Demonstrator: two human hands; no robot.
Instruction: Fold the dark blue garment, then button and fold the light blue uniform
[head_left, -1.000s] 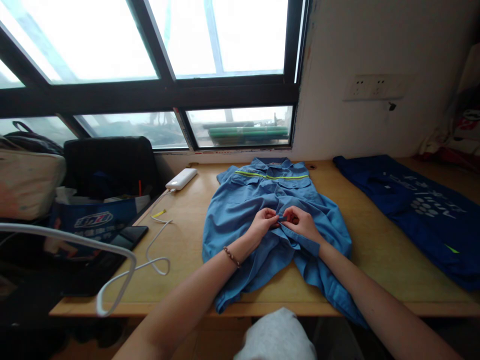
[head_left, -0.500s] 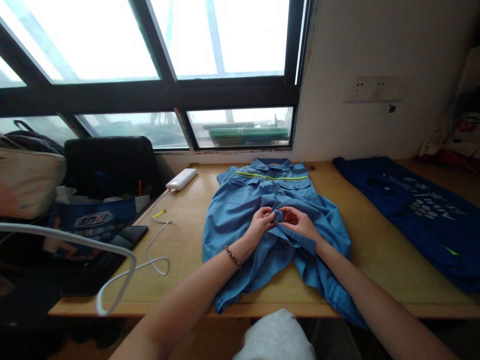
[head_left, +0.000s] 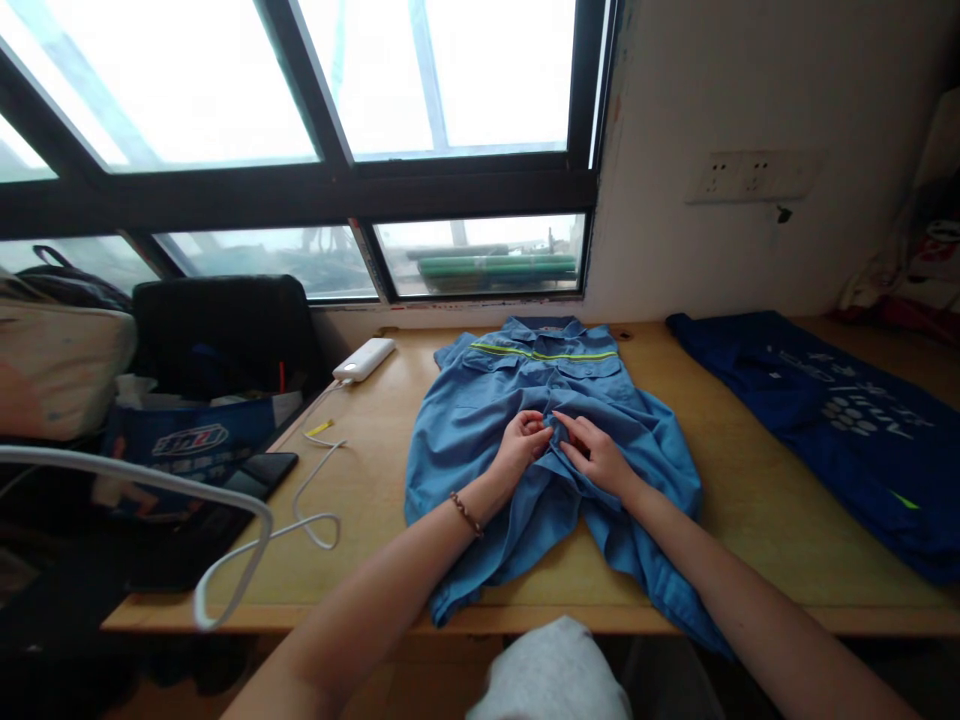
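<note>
A blue work shirt (head_left: 480, 430) with a yellow-green stripe across its chest lies front up on the table, collar towards the window. My left hand (head_left: 521, 445) pinches the front edge of the shirt near its middle. Right beside it, my right hand (head_left: 592, 450) grips the same bit of cloth between thumb and fingers. The fingertips of both hands almost meet over the front opening. Whatever small part lies between them, such as a button, is hidden. Below the hands the hem spreads apart in two loose flaps.
A folded dark blue garment (head_left: 840, 400) with white print lies on the right of the wooden table (head_left: 757, 540). On the left are a white power bank (head_left: 364, 360) and a looping white cable (head_left: 322, 545). A black chair (head_left: 225, 330) and a blue bag (head_left: 195, 440) stand beyond the left edge.
My right hand has turned over and closed in against the left fingertips. The shirt flap that stuck out over my right wrist has dropped. My left hand has hardly moved.
</note>
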